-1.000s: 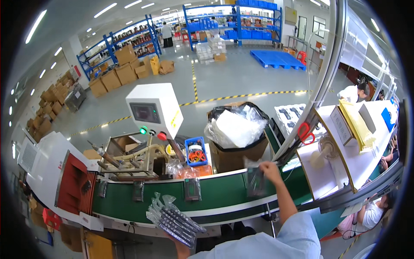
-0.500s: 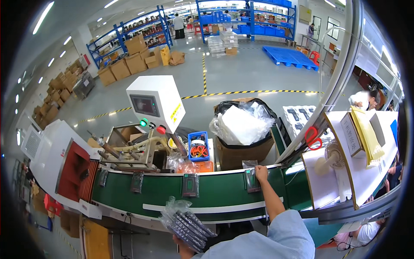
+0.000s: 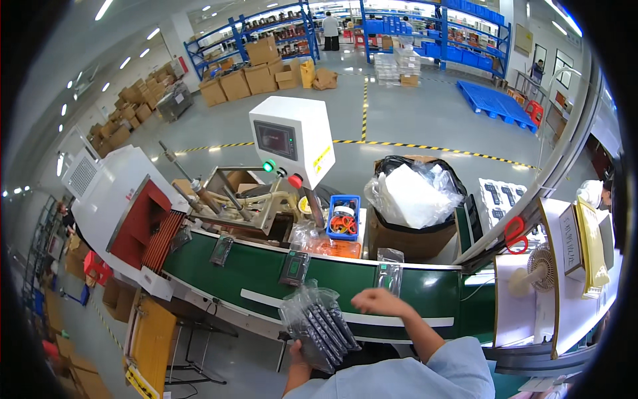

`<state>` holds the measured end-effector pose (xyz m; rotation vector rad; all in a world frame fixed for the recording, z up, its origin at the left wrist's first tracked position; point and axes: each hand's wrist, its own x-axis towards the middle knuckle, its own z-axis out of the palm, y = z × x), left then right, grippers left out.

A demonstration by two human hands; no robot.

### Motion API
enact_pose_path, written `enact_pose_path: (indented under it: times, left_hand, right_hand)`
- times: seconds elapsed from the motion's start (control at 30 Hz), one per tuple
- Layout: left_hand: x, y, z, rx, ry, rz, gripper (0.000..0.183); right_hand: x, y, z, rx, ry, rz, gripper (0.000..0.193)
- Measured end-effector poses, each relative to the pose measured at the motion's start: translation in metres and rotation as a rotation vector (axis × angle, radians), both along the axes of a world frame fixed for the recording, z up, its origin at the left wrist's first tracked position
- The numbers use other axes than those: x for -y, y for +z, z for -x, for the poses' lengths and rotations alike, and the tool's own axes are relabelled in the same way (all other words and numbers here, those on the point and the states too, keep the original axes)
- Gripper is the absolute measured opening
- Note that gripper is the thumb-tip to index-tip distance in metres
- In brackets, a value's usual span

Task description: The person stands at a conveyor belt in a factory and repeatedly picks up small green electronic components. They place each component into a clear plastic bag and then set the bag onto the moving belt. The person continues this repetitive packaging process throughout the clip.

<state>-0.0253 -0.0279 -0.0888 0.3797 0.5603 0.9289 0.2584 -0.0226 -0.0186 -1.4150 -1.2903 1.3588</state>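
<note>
My left hand (image 3: 300,354) is closed around the lower left side of a stack of several dark flat devices (image 3: 325,330) in clear plastic bags, held in front of the belt. Just right of that stack hovers my right hand (image 3: 381,303), over the belt's near edge, fingers curled in with nothing visible in them. Behind it a bagged device (image 3: 389,276) lies on the green conveyor belt (image 3: 345,284). Farther left on the belt are a second bagged device (image 3: 294,268), a third (image 3: 222,251) and another (image 3: 180,239) at the machine mouth.
A white machine with a red-curtained opening (image 3: 137,223) stands at the belt's left end. Behind the belt are a white control box (image 3: 292,139), a blue bin (image 3: 344,219) and a carton with plastic waste (image 3: 415,233). Red scissors (image 3: 516,236) and a fan (image 3: 539,267) are right.
My right hand has let go of the bagged device on the belt and come back toward the stack. The belt's bagged devices have shifted left toward the machine. My view has turned left.
</note>
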Motion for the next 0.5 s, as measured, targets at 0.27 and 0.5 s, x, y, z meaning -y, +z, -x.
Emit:
enact_pose_path:
  times: [0.27, 0.5]
  left_hand:
    - [0.016, 0.029, -0.002, -0.304, 0.054, 0.24, 0.055]
    - [0.009, 0.036, -0.011, -0.243, -0.067, 0.297, 0.059]
  right_hand:
    - [-0.013, 0.038, 0.048, 0.145, -0.046, -0.377, 0.024]
    - [-0.025, 0.041, 0.039, -0.097, -0.32, -0.24, 0.025]
